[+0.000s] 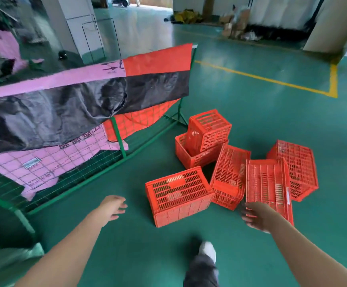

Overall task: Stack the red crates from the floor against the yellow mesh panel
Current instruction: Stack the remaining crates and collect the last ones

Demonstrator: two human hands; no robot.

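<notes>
Nothing is stacked yet: your red crates (pixel 178 195) lie jumbled on the floor (pixel 251 100), apart from the mesh panel (pixel 110 160). Your left hand (pixel 114 206) and right hand (pixel 255 216) reach out, fingers spread, holding nothing.

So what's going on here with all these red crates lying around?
A person is reaching both bare hands toward a jumble of red crates on the green floor. The left hand is open and holds nothing. The right hand is open too, next to a tipped crate. No crate is stacked against the mesh panel yet, though one tilted crate sits inside another.
</notes>
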